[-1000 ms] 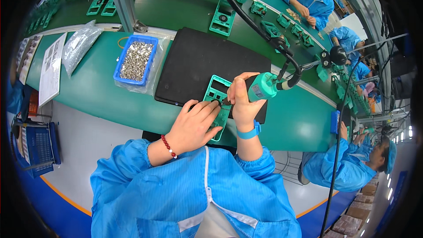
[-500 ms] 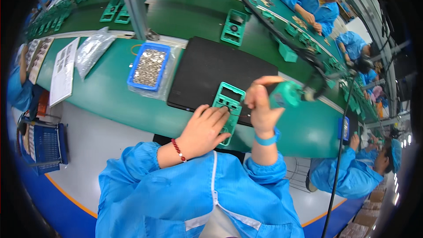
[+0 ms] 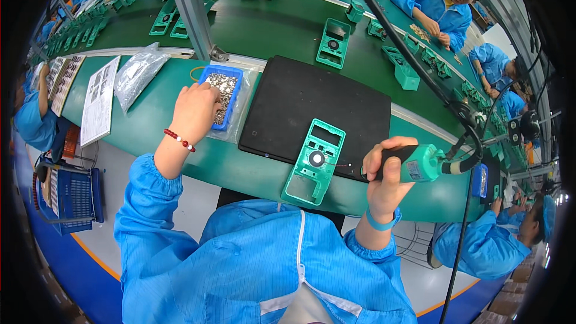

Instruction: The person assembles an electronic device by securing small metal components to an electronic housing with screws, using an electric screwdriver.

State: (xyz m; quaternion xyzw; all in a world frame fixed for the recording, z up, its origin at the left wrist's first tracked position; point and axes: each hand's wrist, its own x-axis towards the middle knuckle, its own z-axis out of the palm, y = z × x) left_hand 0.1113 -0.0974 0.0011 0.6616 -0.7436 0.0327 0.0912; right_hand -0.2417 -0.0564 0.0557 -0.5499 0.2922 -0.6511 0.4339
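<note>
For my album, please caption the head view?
Left hand at a blue parts tray, right hand gripping a green tool.

Here's the green table (image 3: 147,125), carrying a black mat (image 3: 312,90), clear plastic (image 3: 246,99) beneath a blue tray (image 3: 234,96), silvery bag (image 3: 139,75), printed sheet (image 3: 99,101).

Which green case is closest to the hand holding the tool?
The green case lying partly on the black mat, just left of the right hand. The other green cases are farther away, such as those on the belt beyond the mat.
</note>
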